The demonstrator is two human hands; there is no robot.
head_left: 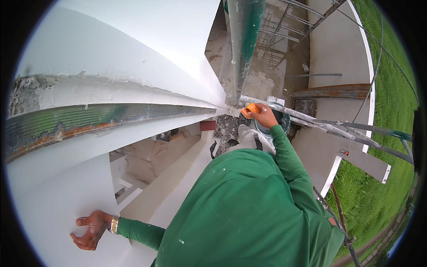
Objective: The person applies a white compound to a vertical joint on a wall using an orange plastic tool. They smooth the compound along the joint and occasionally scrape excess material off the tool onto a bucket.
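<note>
Over on the left, my left hand [92,230] is open, thumb and fingers apart, beside a white wall surface [53,196]. It holds nothing, and a metal-banded watch [114,224] is on its wrist. My right hand [266,116] is closed on a small, curved orange object [250,109]; its exact kind I cannot make out. That hand is above a bucket [282,119], partly hidden behind it and by a scaffold pipe. The bucket's contents look dark.
A green upright pole [247,40] stands ahead, spattered pale. Scaffold pipes [329,128] cross at the right, beyond them grass [364,187] far below. A rusty-edged ledge [75,131] runs along the left wall. Wet concrete floor [271,58] lies below, with a metal frame on it.
</note>
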